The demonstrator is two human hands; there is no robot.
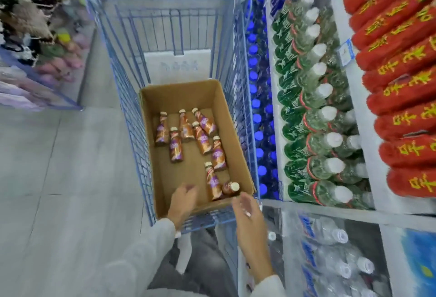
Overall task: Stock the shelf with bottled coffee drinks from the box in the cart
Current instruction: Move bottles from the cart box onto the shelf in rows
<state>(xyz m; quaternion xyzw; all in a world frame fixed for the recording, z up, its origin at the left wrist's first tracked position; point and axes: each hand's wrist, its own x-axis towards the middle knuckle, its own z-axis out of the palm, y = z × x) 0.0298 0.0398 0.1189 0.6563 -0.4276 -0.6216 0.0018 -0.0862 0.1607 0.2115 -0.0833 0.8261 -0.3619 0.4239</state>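
Note:
An open cardboard box (238, 131) sits inside a blue wire cart (132, 98). Several brown coffee bottles with cream caps lie flat on its floor, such as one at the middle (175, 145) and one near the front (213, 182); another bottle (230, 187) leans in the box's near right corner. My left hand (182, 202) reaches over the box's near edge, fingers apart, holding nothing. My right hand (246, 211) hovers just outside the near right corner, palm open and empty, close to the corner bottle.
Shelving on the right holds blue-capped bottles (257, 117), green-labelled bottles with white caps (313, 117) and red packages (401, 84). Wrapped packs of water bottles (330, 254) lie lower right. A bin of soft goods (35, 37) stands on the left. Grey tiled floor (59, 178) lies beside the cart.

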